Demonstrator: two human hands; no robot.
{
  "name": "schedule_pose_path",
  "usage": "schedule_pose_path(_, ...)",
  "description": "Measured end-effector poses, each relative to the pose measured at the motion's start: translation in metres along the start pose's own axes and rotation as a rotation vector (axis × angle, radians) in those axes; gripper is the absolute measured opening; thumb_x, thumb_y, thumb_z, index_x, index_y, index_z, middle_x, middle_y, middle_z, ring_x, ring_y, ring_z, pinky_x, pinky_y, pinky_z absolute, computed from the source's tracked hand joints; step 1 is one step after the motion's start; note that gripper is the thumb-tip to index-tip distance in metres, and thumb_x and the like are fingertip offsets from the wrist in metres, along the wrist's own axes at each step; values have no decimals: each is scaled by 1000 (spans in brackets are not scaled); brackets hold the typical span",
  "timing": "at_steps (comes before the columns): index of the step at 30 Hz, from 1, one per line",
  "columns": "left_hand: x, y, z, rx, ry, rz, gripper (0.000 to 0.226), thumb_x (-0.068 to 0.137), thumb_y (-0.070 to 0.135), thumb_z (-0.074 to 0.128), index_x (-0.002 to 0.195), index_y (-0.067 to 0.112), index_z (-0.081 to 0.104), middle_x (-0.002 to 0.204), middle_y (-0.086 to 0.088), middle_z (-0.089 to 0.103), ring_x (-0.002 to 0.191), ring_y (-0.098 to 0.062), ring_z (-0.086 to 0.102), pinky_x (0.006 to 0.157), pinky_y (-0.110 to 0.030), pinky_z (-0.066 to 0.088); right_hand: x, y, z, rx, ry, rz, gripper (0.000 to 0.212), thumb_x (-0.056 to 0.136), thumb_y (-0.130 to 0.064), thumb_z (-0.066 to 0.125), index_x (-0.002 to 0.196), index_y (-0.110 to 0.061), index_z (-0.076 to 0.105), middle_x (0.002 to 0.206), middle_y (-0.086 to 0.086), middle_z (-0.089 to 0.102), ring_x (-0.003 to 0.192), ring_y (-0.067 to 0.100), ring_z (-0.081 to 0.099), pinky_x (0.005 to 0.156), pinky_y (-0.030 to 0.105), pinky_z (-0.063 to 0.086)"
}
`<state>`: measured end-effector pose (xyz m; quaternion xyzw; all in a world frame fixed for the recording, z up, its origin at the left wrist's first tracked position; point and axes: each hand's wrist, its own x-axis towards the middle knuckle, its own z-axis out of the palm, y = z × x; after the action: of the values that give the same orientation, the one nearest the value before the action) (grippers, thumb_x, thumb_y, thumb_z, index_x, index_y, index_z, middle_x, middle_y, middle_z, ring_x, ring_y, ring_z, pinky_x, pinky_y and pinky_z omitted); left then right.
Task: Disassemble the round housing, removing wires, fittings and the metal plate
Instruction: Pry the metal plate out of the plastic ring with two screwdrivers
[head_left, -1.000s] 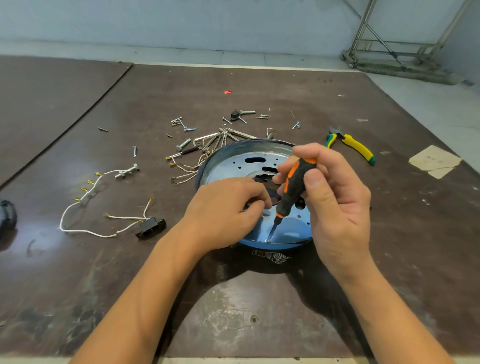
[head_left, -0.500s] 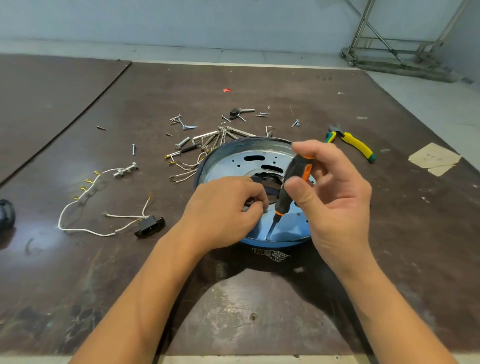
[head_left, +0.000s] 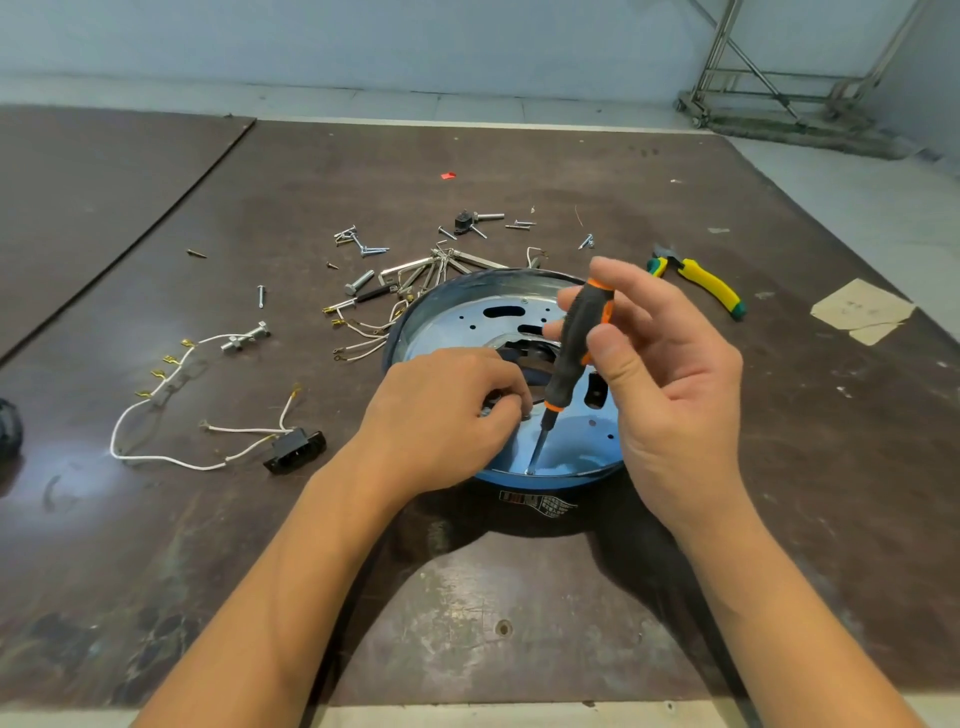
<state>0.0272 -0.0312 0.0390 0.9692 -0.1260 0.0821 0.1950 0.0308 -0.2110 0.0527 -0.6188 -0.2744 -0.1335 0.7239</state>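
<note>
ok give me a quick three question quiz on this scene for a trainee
1. True or false: the right hand holds the screwdriver with its tip down inside the round housing.
2. Where do the yellow pliers lie? A inside the housing; B on the table beyond the right hand; C on the floor.
3. Fill in: the black plug with white wires lies on the table to the ___ of the housing.
Key: 1 true; 2 B; 3 left.

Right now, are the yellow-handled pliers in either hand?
No, the pliers lie on the table beyond the right hand, which grips the screwdriver; the left hand reaches into the round housing.
</note>
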Motion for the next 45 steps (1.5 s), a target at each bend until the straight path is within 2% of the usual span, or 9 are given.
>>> schedule_pose_path(3,1,1,0,-4,7,-11,33,88,45,37,96,43,69,97,22,63,85,-1,46,61,-17,29,-2,0,-2,90,-24,52,31,104,-5,48,134,-10,56,117,16,72,100,31,74,89,40,59)
schedule_pose_path(5,0,1,0,8,9,-11,28,90,44,40,94,43,67,92,23,59,83,-1,45,60,-17,27,-1,-3,1,52,-42,16,27,102,-16,60,128,-12,58,115,15,69,101,33,70,86,43,59)
schedule_pose_path(8,0,1,0,11,11,-16,21,93,40,46,94,43,67,91,23,58,81,-2,45,59,-17,27,1,-3,2,-14,-4,-53,32,90,-15,71,120,-16,60,102,11,61,96,18,62,83,27,54)
schedule_pose_path(15,-1,2,-1,-15,12,-39,26,88,41,42,93,43,68,96,22,65,82,-2,47,62,-15,30,-1,4,-6,125,-4,59,34,101,-2,43,127,-12,61,110,12,72,103,35,70,92,45,56)
schedule_pose_path(22,-1,2,0,1,23,-50,22,93,39,47,95,42,69,99,20,65,80,-3,48,60,-16,27,1,4,-3,-27,13,0,29,96,-8,66,123,-17,63,102,20,60,98,45,56,85,54,53)
schedule_pose_path(26,-1,3,0,-16,40,-69,32,84,45,38,94,43,69,98,19,68,82,-3,51,61,-14,29,1,4,-6,111,7,58,30,101,-3,47,127,-10,61,108,14,70,99,27,71,91,40,56)
schedule_pose_path(33,-1,2,0,-30,54,-69,30,84,44,40,92,43,69,94,20,67,86,-4,55,63,-15,32,1,3,-1,-16,-1,-2,36,91,1,70,124,-11,62,98,3,62,93,11,58,84,22,51)
schedule_pose_path(39,-1,3,0,-79,89,-86,32,81,43,41,90,40,71,92,20,69,85,-4,55,64,-15,34,0,5,-4,83,19,60,35,98,-6,53,132,-12,60,114,11,70,102,30,71,94,40,57)
schedule_pose_path(45,-1,3,1,-91,101,-96,31,82,43,42,90,40,72,89,20,68,81,-3,53,63,-17,35,3,4,-2,0,9,-15,40,90,-5,73,128,-12,62,97,3,66,93,10,62,85,23,53)
